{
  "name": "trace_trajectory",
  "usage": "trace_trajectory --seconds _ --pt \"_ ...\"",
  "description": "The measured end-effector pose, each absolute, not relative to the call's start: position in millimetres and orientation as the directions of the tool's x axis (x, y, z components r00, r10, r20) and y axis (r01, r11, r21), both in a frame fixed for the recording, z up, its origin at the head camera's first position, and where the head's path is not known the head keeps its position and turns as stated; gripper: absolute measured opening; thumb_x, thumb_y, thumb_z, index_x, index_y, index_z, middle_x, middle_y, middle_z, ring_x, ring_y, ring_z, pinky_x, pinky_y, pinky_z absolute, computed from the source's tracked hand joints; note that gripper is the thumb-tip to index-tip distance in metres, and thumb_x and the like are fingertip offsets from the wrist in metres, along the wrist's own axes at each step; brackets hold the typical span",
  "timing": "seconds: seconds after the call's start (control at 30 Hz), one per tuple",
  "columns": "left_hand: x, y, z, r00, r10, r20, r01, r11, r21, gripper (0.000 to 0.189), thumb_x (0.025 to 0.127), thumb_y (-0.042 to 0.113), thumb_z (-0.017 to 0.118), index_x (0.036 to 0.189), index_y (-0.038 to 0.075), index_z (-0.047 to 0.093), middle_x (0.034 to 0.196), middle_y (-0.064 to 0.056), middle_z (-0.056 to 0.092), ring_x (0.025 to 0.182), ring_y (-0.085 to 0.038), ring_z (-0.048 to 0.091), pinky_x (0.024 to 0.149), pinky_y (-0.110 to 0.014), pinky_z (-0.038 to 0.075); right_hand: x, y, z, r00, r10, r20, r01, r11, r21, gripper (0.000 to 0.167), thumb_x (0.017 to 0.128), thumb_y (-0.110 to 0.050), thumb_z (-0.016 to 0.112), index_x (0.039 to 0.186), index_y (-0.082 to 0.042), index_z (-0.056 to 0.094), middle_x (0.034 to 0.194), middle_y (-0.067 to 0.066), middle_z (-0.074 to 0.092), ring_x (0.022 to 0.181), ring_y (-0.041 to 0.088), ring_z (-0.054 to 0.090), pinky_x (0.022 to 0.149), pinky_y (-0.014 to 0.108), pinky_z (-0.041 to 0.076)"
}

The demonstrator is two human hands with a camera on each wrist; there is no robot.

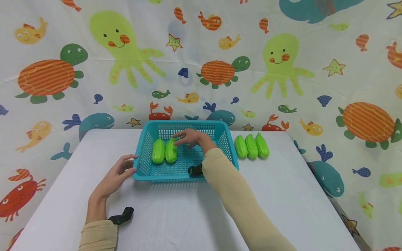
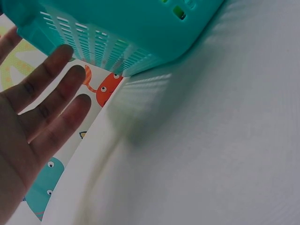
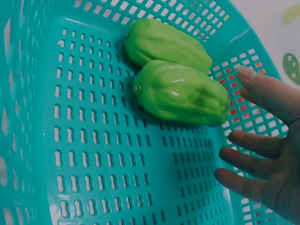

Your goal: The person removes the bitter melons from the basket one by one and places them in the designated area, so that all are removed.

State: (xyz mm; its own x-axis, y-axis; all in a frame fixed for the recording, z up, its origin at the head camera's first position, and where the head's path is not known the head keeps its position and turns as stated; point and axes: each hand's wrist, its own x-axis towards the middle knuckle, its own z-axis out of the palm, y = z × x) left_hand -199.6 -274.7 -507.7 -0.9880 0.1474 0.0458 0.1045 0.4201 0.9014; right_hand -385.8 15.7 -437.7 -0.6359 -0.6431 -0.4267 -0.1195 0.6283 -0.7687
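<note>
Two glossy green, ribbed, oblong vegetables, a left one (image 1: 158,151) and a right one (image 1: 171,152), lie side by side in the left part of a turquoise plastic basket (image 1: 188,177). My right hand (image 1: 191,136) is inside the basket by the far end of the right vegetable. In the right wrist view its spread fingers (image 3: 248,164) hold nothing, and a small gap shows between them and the vegetable (image 3: 183,93). My left hand (image 1: 117,174) is at the basket's left rim, fingers loosely extended; the fingertips are at the edge, and contact is hard to tell.
Three similar green vegetables (image 1: 252,146) lie in a row on the white table (image 1: 282,195), just right of the basket. A curtain (image 1: 201,45) printed with sea animals hangs behind the table. Black camera mounts sit on both wrists, the left one (image 1: 122,216) near the table surface.
</note>
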Motion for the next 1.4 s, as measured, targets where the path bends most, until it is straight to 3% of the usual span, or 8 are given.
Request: trace_trajectory --seconds 0.4,0.8,1.1,1.4 --pt "-201 -273 -509 -0.986 0.161 0.047 0.111 0.418 0.902 0.052 0.101 0.030 0.054 0.146 0.013 0.034 0.141 -0.028 0.043 0.131 -0.051 0.038 0.100 -0.071 0.034 -382 14 -442 -0.609 -0.622 -0.492 -0.058 0.654 -0.754 0.055 0.096 -0.027 0.065 0.147 -0.021 0.046 0.158 0.008 0.029 0.141 0.033 0.032 0.107 0.051 0.040" --pt "-200 -274 -507 -0.986 0.158 0.047 0.110 0.421 0.900 0.051 0.101 0.029 0.054 0.146 0.013 0.034 0.142 -0.027 0.041 0.131 -0.050 0.037 0.100 -0.071 0.035 -385 6 -446 -0.581 -0.623 -0.524 -0.076 0.682 -0.727 0.059 0.094 -0.032 0.067 0.148 -0.028 0.043 0.159 0.007 0.027 0.137 0.033 0.040 0.099 0.045 0.049" --pt "-200 -274 -504 -0.988 0.152 0.037 0.098 0.419 0.902 0.052 0.101 0.030 0.054 0.145 0.013 0.034 0.143 -0.028 0.040 0.132 -0.051 0.036 0.100 -0.071 0.034 -385 1 -449 -0.512 -0.657 -0.553 -0.011 0.649 -0.761 0.062 0.095 -0.024 0.065 0.151 -0.025 0.038 0.160 0.005 0.022 0.141 0.032 0.033 0.101 0.045 0.047" --pt "-201 -274 -506 -0.988 0.149 0.047 0.107 0.425 0.899 0.051 0.101 0.030 0.054 0.145 0.012 0.035 0.142 -0.029 0.041 0.131 -0.053 0.037 0.098 -0.072 0.035 -385 4 -451 -0.535 -0.654 -0.535 0.019 0.624 -0.781 0.060 0.094 -0.021 0.067 0.149 -0.023 0.042 0.159 0.007 0.026 0.142 0.031 0.032 0.103 0.047 0.045"
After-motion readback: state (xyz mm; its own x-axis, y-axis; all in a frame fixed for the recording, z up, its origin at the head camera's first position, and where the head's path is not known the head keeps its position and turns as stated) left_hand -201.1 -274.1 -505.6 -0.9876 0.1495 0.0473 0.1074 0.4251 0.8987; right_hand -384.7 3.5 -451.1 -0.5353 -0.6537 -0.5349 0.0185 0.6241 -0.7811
